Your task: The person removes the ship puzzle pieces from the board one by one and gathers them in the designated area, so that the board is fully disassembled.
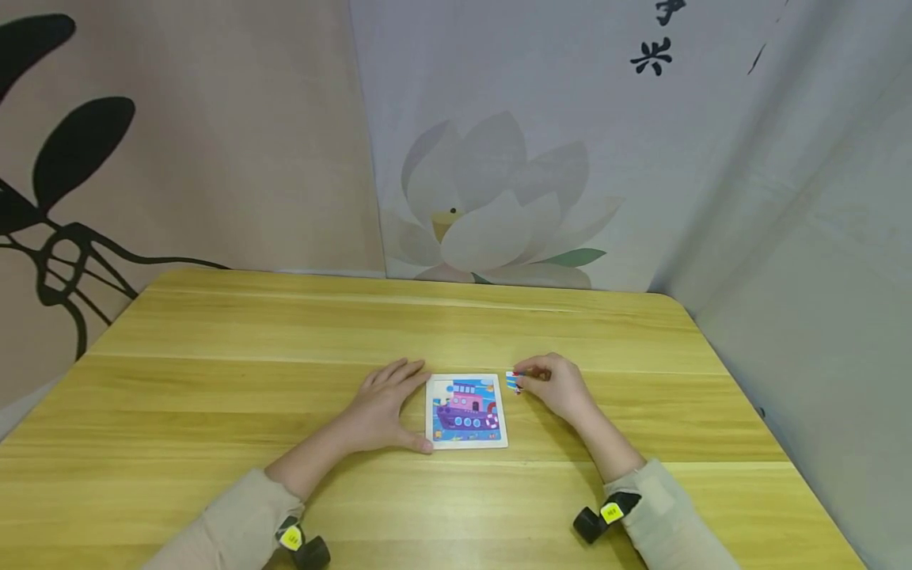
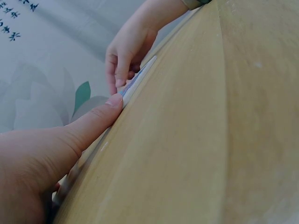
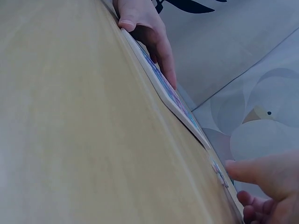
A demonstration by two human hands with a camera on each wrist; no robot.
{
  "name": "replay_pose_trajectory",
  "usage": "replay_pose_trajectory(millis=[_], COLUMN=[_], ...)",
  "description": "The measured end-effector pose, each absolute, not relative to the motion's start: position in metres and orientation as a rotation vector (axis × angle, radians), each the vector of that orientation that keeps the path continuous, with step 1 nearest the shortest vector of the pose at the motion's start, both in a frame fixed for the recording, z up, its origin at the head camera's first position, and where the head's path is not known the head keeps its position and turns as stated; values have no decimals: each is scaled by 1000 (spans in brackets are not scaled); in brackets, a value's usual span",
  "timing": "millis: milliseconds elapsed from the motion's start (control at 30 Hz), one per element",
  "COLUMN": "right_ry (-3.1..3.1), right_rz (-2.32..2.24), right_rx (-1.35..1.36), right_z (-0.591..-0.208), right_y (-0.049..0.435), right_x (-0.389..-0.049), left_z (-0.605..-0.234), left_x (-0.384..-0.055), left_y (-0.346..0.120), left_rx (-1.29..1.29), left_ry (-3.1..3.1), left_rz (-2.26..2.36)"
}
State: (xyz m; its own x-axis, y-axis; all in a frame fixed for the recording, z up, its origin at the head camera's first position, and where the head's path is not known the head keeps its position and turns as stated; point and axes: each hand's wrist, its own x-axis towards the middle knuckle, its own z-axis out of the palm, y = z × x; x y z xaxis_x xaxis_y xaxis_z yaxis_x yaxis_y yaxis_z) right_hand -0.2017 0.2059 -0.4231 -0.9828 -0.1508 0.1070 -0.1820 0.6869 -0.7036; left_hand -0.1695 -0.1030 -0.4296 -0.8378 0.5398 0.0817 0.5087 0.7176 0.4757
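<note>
A white-framed jigsaw puzzle (image 1: 466, 446) lies flat on the table, its picture a purple and pink ship on blue. The picture's upper left has a pale bare patch. My left hand (image 1: 385, 408) rests against the frame's left side with spread fingers, the thumb at the near corner and the index finger at the far one. Just right of the frame, my right hand (image 1: 559, 388) pinches a small puzzle piece (image 1: 511, 381) of blue, white and red between thumb and fingers. The fingertips partly cover this piece (image 3: 218, 173), which is low at the tabletop in the right wrist view.
The wooden table (image 1: 285, 332) extends around the puzzle on all sides. Behind it hangs a pale curtain (image 1: 285, 158) with a printed lotus, and another curtain borders the right side. Each wrist carries a small black camera (image 1: 590, 524).
</note>
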Motion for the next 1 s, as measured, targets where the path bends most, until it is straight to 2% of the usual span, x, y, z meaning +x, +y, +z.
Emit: replay_pose_trajectory(millis=[167, 467, 1000], right_ry=[-2812, -2766, -2818], right_rz=[1215, 1225, 1232], right_rx=[288, 474, 672], right_z=[-420, -409, -411], right_y=[203, 187, 159], right_x=[-200, -194, -190], left_z=[-430, -428, -431], left_x=[-170, -169, -171], left_y=[-103, -103, -103], left_rx=[872, 865, 872], left_ry=[2849, 2846, 2855], left_rz=[759, 764, 769])
